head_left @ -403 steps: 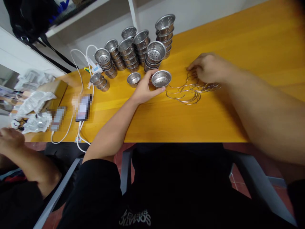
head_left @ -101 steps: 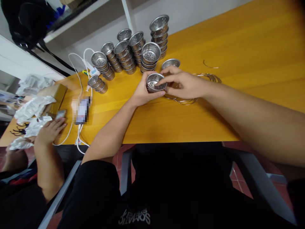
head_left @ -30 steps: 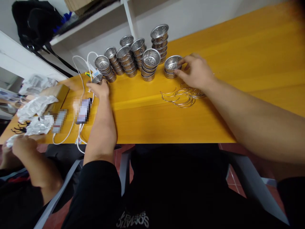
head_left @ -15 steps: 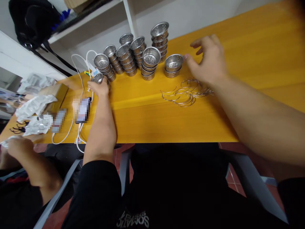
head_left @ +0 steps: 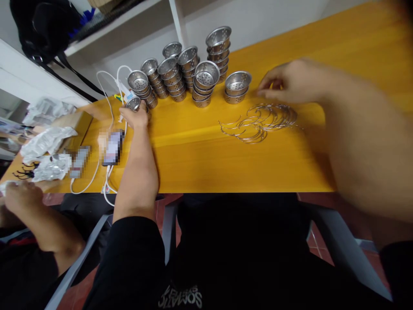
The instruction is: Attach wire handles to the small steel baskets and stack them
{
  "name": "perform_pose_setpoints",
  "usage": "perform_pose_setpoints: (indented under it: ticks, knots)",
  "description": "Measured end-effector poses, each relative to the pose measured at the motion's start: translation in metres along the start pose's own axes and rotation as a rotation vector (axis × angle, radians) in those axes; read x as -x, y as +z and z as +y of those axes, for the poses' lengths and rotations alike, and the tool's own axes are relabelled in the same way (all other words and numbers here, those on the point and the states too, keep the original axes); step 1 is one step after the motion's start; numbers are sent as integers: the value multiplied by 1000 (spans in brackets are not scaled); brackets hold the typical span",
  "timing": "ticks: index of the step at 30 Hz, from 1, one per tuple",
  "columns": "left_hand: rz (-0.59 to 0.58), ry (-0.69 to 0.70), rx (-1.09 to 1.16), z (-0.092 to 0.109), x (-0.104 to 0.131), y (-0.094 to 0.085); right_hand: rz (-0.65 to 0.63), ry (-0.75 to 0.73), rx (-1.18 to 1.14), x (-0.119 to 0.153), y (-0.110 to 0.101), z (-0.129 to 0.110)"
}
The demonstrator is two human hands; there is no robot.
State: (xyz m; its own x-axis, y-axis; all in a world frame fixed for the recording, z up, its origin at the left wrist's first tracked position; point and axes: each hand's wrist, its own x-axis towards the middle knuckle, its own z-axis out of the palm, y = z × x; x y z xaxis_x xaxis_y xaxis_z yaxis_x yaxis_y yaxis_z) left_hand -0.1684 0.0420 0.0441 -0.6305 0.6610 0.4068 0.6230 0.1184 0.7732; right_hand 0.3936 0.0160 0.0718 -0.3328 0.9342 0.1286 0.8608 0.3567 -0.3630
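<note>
My left hand (head_left: 135,115) is wrapped round a small perforated metal cup (head_left: 133,103) at the left end of the cup row. My right hand (head_left: 287,82) hovers above the table, thumb apart from the curled fingers, with nothing visible between them. Left of it stands a short stack of two perforated metal cups (head_left: 237,86). Below it lies a loose pile of curved thin metal wires (head_left: 258,122). Taller stacks of the same cups, such as one stack (head_left: 203,84) and another stack (head_left: 217,45), stand between my hands.
A phone (head_left: 112,147) with white cables (head_left: 109,181) lies left of my left forearm. Plastic bags (head_left: 48,144) and a cardboard box (head_left: 82,125) are further left, near a co-worker's hand (head_left: 24,196). A shelf (head_left: 129,26) backs the table (head_left: 193,168).
My right hand has moved right, away from the short cup stack, and its fingers have curled more. My left hand stays on the cup. The view has shifted slightly.
</note>
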Motion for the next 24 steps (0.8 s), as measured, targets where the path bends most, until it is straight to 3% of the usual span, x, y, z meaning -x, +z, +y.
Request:
perform_pose_setpoints:
  ticks: [2,5,9,13,19,24]
  knots:
    - [76,-49,-27,8,8,0,-158,0,24,-8,1,15]
    - [74,-69,-40,19,16,-1,-228,27,23,-18,10,30]
    - [70,-81,-34,28,22,-5,-233,19,-65,-27,30,51]
    - [61,-86,-34,33,26,-8,-173,-132,-103,-31,41,67]
    - [33,-125,-84,43,30,-13,-273,44,83,-22,27,44]
    - [17,-120,-75,47,33,-15,-293,40,115,-14,18,22]
